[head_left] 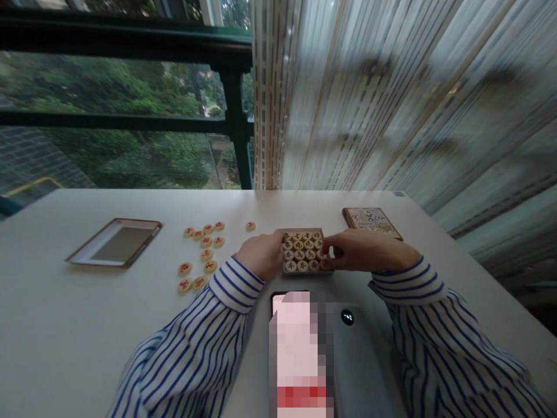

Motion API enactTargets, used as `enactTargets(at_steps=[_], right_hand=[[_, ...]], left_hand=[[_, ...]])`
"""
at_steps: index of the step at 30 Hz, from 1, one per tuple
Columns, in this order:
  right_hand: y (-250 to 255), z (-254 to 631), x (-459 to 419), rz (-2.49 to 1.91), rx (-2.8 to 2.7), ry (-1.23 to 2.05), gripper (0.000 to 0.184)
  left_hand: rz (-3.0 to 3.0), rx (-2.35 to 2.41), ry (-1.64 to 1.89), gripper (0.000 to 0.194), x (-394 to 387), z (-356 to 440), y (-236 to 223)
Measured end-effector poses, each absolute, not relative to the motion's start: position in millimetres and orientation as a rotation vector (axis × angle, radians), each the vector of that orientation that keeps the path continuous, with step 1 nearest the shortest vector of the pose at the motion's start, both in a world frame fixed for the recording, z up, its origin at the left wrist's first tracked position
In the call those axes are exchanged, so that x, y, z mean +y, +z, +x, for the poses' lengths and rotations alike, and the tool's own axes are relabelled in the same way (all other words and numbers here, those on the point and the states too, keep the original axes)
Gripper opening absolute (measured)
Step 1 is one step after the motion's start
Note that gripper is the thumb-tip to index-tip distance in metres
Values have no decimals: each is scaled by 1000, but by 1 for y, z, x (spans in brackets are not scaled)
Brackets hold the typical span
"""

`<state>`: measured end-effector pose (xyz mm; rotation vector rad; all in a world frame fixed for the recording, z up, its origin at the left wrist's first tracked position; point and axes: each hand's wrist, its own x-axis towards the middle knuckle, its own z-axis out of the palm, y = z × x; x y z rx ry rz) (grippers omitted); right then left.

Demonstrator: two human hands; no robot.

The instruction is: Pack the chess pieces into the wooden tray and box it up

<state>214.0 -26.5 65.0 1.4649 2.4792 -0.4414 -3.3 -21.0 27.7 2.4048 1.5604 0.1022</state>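
Observation:
A small open box (pixel 304 273) sits on the table with rows of round wooden xiangqi pieces (pixel 299 255) marked in black. My left hand (pixel 262 255) is closed against the box's left side, its fingertips partly hidden behind it. At the right edge, my right hand (pixel 369 249) has bent fingers and thumb touching the rightmost pieces; whatever is between the fingertips is hidden. Left of the box lie several loose red-marked xiangqi pieces (pixel 206 241), with one red piece (pixel 250 226) apart from the others.
On the left of the white table (pixel 87 325) lies a shallow rectangular lid or tray (pixel 119 244). A decorated box or lid (pixel 373 220) lies beyond my right hand. Close to me are a phone (pixel 300 348), partly blurred out, and a grey device (pixel 359 360) with a small round display.

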Motion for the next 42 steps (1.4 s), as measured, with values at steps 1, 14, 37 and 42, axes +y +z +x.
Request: enactTargets(at_steps=[1, 14, 37, 42], right_hand=[[65, 215, -26, 1465, 2486, -420, 28], [64, 210, -22, 1538, 2673, -14, 25], [85, 180, -16, 1755, 3062, -23, 19], [83, 173, -6, 1728, 3052, -13, 19]], left_hand=[[2400, 1565, 114, 27, -20, -5, 29], [2223, 1697, 435, 22, -8, -53, 64], [2195, 1706, 925, 26, 16, -67, 78], [2216, 1750, 866, 22, 23, -73, 64]])
